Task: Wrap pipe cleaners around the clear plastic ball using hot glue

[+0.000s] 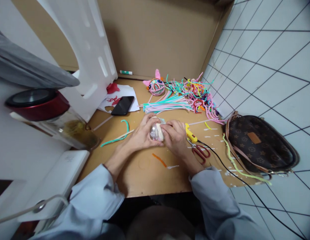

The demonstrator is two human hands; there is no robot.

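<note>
My left hand (142,133) is wrapped around a clear plastic ball (153,134) above the middle of the table. A cream pipe cleaner (160,131) lies across the ball's surface, and the fingers of my right hand (175,136) are closed on it, pressing it to the ball. Just right of that hand is a yellow hot glue gun (191,134) with a black cord. Red-handled scissors (201,153) lie below the glue gun. An orange pipe cleaner piece (159,160) rests nearer the table's front edge. Teal pipe cleaners (125,128) lie left of my hands.
At the back sit a decorated ball with pink ears (157,86), a bundle of pink and teal pipe cleaners (167,104) and a tangled heap (195,88). A phone (123,105) lies on paper. A brown handbag (265,141) stands right; a glass bottle (74,128) stands left.
</note>
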